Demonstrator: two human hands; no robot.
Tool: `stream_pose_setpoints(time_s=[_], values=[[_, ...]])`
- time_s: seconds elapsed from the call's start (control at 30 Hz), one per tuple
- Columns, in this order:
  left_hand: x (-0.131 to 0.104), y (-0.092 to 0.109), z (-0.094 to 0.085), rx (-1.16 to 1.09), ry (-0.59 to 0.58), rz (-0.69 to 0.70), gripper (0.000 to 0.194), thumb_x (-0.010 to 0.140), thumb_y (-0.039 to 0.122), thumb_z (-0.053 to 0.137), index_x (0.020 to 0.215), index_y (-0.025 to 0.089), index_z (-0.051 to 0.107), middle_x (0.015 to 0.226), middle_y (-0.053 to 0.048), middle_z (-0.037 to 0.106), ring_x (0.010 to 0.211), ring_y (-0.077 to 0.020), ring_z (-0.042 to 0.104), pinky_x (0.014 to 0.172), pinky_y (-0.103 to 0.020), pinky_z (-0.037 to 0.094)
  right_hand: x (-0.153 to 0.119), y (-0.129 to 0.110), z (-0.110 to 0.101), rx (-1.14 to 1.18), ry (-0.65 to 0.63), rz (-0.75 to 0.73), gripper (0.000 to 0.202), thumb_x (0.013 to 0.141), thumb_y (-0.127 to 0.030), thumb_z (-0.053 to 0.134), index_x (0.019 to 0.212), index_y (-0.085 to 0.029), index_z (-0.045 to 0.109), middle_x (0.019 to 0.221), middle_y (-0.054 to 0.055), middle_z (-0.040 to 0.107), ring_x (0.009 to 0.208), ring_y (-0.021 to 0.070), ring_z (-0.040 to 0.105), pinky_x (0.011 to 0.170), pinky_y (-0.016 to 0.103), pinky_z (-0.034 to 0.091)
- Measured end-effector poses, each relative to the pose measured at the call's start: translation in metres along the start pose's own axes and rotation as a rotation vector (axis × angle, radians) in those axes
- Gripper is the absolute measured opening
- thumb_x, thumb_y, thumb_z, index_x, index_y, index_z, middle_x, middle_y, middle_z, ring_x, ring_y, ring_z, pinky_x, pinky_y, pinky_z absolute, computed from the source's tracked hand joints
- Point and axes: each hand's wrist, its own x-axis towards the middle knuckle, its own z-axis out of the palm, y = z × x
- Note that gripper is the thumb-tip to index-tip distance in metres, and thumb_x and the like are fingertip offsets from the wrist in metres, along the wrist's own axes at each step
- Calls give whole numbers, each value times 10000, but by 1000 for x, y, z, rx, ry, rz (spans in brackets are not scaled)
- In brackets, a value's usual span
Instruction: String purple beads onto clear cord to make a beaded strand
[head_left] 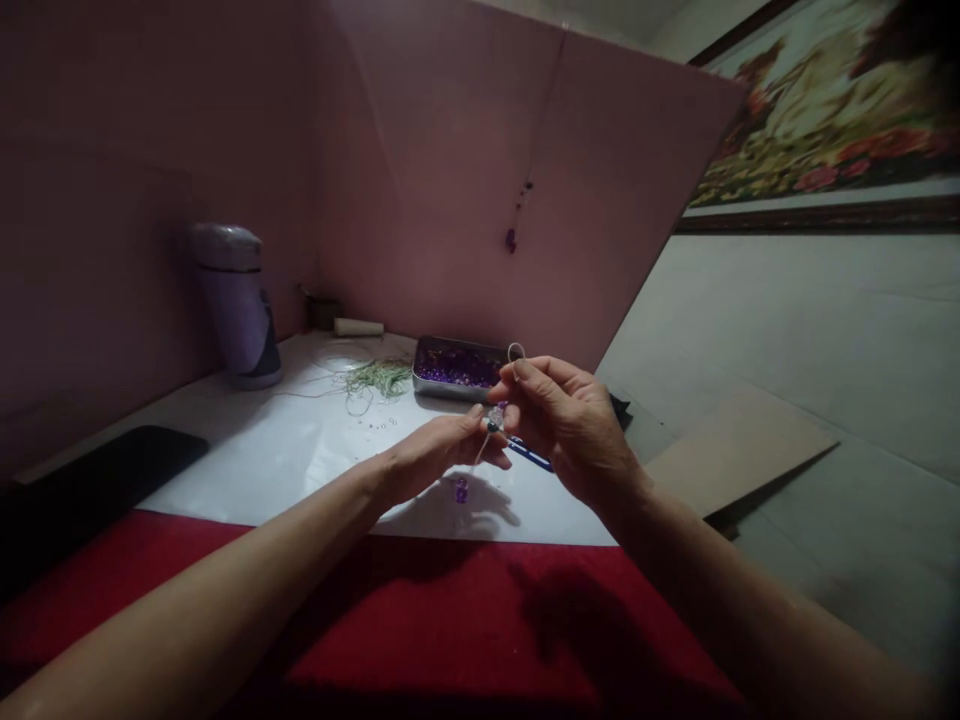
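Note:
A short beaded string (493, 420) with clear, dark and purple beads hangs between my hands above the white table surface. My left hand (448, 440) pinches it near the clear and dark beads, thumb on top. From there the cord drops to a purple bead (462, 490) dangling below. My right hand (570, 415) has thumb and index finger pressed together on a thin cord loop (516, 352) that sticks up over the fingertips. Just behind my hands is a metal tin (450, 390) of purple beads.
Green thread (379, 377) lies tangled left of the tin, with small loose beads (382, 424) nearby. A purple bottle (238, 310) stands at the back left. A dark flat object (112, 480) is at left, a blue tool (531, 456) behind my right hand. Red cloth (450, 620) lies in front.

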Motion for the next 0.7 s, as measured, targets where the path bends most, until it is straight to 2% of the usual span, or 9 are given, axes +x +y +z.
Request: stream_pose_setpoints(time_s=[0.1,0.27,0.47,0.7], values=[[-2,-1,-4,-176,-125,-92,496,849,550,400,966,132,639,946,-142,668,919,-221,607,869,-363,383,4,-15,2,-25,24,-11,207,798,-389,593,743,-190,610,726,25,664,449,80,510,366,203,362],[0,1,-5,-345,-157,-81,592,835,606,366,1003,109,642,980,-162,659,932,-232,601,864,-375,383,13,-36,6,-94,57,-51,218,767,-397,630,734,-182,621,701,30,675,400,67,489,324,187,309],[4,-3,-9,-370,10,-74,539,848,564,396,990,99,628,1018,-164,640,972,-257,566,893,-426,360,26,-47,5,-151,129,-88,214,754,-382,651,718,-170,655,617,23,670,374,49,375,361,207,299],[5,-14,-7,-310,145,-129,544,800,609,444,927,112,626,879,-119,643,802,-202,571,748,-335,374,54,-41,-8,-231,201,-138,235,725,-421,674,714,-186,680,566,-5,634,450,73,450,417,217,315]])
